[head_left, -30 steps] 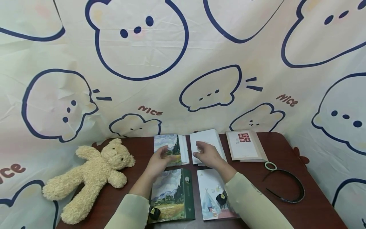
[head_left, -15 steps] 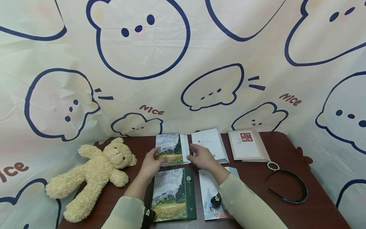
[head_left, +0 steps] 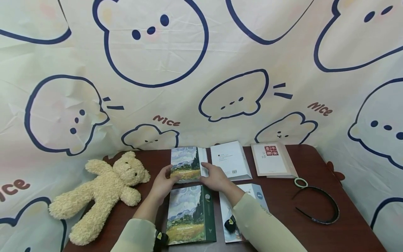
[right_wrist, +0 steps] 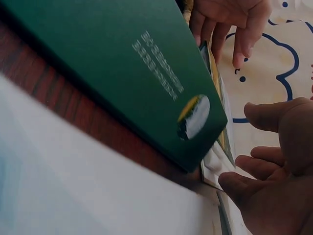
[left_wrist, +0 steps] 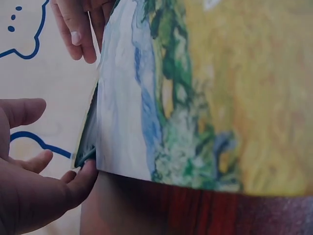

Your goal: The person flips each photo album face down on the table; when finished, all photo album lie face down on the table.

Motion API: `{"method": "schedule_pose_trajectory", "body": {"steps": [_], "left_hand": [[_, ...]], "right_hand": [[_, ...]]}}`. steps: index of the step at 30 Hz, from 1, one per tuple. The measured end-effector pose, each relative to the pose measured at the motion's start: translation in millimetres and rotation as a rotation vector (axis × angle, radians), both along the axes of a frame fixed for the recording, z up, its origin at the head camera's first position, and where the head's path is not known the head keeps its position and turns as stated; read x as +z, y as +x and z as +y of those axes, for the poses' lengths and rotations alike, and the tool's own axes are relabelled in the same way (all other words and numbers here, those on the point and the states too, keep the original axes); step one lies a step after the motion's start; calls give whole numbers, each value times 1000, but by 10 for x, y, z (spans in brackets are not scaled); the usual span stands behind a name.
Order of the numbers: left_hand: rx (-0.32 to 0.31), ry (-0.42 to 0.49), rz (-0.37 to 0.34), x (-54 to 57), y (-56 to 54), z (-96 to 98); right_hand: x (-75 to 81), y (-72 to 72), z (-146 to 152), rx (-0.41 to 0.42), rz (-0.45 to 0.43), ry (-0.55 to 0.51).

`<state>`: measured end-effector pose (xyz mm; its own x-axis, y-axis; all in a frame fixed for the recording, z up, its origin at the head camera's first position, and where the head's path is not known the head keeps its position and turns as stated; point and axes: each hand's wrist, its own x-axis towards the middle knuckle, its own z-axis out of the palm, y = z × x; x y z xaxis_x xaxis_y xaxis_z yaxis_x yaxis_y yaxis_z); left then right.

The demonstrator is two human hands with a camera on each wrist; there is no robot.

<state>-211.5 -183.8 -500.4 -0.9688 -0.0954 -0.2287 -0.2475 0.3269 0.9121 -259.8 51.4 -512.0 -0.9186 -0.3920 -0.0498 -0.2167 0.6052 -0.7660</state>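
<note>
A painted landscape book (head_left: pixel 185 159) with a white strip down its right side lies in the back row, flat on the table. My left hand (head_left: pixel 163 182) is at its left edge, fingers spread and loosely bent, one fingertip at a lower corner in the left wrist view. At the right edge is my right hand (head_left: pixel 215 177), its thumb standing apart from the fingers in the right wrist view. Nearer me lies a photo album (head_left: pixel 185 215) with a similar painting and a green spine (right_wrist: pixel 122 63). Whether either hand presses the book is hard to tell.
Two white books, one blank-looking (head_left: pixel 230 159) and one with red characters (head_left: pixel 270 161), lie at the back right. A tent-printed booklet (head_left: pixel 231 210) is under my right forearm. A teddy bear (head_left: pixel 104 196) lies left; a black headband (head_left: pixel 333 210) lies right on the brown table (head_left: pixel 349 231).
My right hand has moved left from above the white book to the painted book's right edge. My left hand has lowered slightly leftward to its left edge. The books appear unmoved.
</note>
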Motion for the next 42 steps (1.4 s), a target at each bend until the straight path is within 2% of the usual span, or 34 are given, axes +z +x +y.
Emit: {"method": "schedule_pose_trajectory", "body": {"steps": [9,21,33,42], "left_hand": [[6,54,-35,-81,-3,-12],[-3,129,-43,-86,3,-13],[19,87,-40,-45,23,-103],[19,78,-26,7,76,-170]], "right_hand": [[-46,25,-98,15,-30,26],[-86,25,-145,65,21,95],[-81,26,-200,118,60,134],[-85,31,-255,103,40,106]]}}
